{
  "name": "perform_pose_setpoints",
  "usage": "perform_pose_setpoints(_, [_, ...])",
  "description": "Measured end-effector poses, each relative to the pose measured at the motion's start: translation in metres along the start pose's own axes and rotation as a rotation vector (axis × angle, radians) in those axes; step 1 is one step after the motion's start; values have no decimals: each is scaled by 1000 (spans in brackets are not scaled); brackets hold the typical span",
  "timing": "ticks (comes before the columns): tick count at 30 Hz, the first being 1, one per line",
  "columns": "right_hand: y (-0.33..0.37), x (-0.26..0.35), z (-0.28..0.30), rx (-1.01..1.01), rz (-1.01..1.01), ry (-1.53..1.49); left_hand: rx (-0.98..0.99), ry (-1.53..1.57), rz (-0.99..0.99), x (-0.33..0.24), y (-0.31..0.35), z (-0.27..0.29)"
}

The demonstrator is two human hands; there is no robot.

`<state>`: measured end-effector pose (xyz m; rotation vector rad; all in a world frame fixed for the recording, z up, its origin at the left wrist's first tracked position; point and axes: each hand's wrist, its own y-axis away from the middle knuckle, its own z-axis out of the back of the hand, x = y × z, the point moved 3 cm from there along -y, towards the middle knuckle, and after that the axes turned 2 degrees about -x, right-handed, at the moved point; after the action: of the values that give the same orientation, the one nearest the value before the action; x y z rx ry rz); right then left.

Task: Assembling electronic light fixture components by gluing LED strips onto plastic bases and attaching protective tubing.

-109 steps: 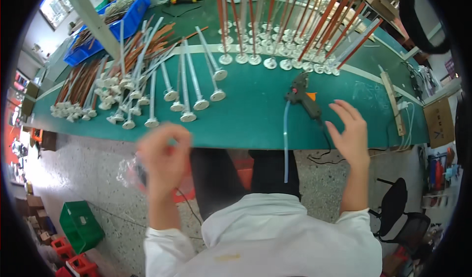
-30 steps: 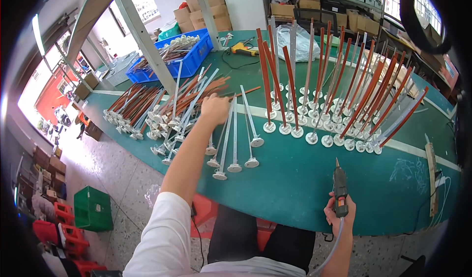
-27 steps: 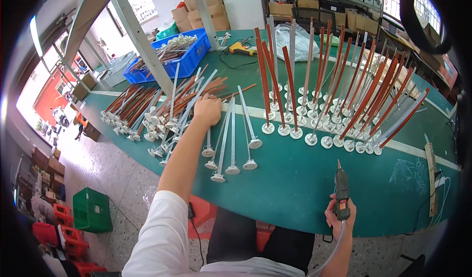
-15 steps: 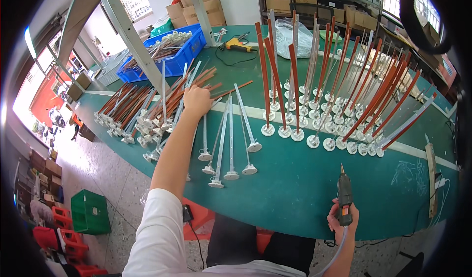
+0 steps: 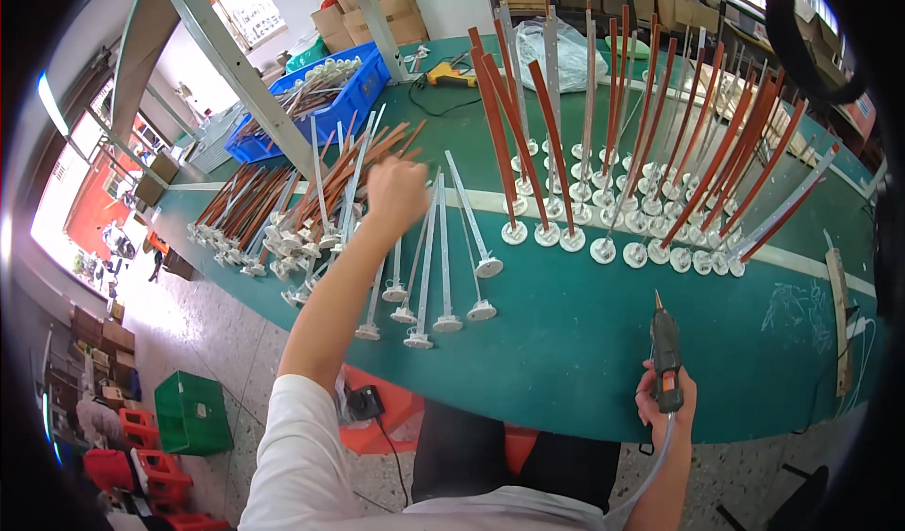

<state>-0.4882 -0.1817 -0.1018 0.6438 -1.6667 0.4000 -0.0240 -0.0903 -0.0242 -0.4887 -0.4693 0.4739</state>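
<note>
Glue gun: dark grey, held over the near right part of the table [image 5: 556, 361], close to its edge; the glue gun [image 5: 666, 350] has its nozzle [image 5: 658, 299] pointing away from the person, slightly left, its long axis running near to far.
Glue stick: a long translucent rod [image 5: 667, 451] trails from the gun's rear end, curving down and left toward the lap.
Right hand: fingers wrapped around the gun; the right hand [image 5: 685, 404] sits low on its body.
Left hand: curled like a fist, its back to the camera; the left hand [image 5: 397, 192] is over the strips' far ends, and whether it pinches a strip I cannot tell.
Loose strips: pale strips [image 5: 429, 258] lie near the left hand, long axes near to far, round white ends toward the person.
Strip pile: red-brown and pale strips [image 5: 325, 196] overlap at various angles.
Standing strips: red-brown and clear strips [image 5: 552, 140] rise from white round bases [image 5: 572, 240], some leaning.
Blue crate: filled, at the far left, the blue crate [image 5: 351, 109] is behind the pile.
Yellow tool: beyond the strips, the yellow tool [image 5: 448, 74] lies on the table.
</note>
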Motion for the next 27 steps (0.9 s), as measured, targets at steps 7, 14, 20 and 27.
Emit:
perform_pose_setpoints(7, [7, 9, -2, 52, 44, 26, 729, 320, 268, -67, 22, 13])
perform_pose_setpoints(14, [8, 11, -1, 53, 42, 80, 637, 375, 410, -69, 25, 1])
perform_pose_setpoints(20, [9, 9, -1, 61, 91, 87, 677, 401, 336, -30, 30, -19])
perform_pose_setpoints(27, [9, 15, -3, 70, 86, 133, 678, 306, 150, 5, 53, -3])
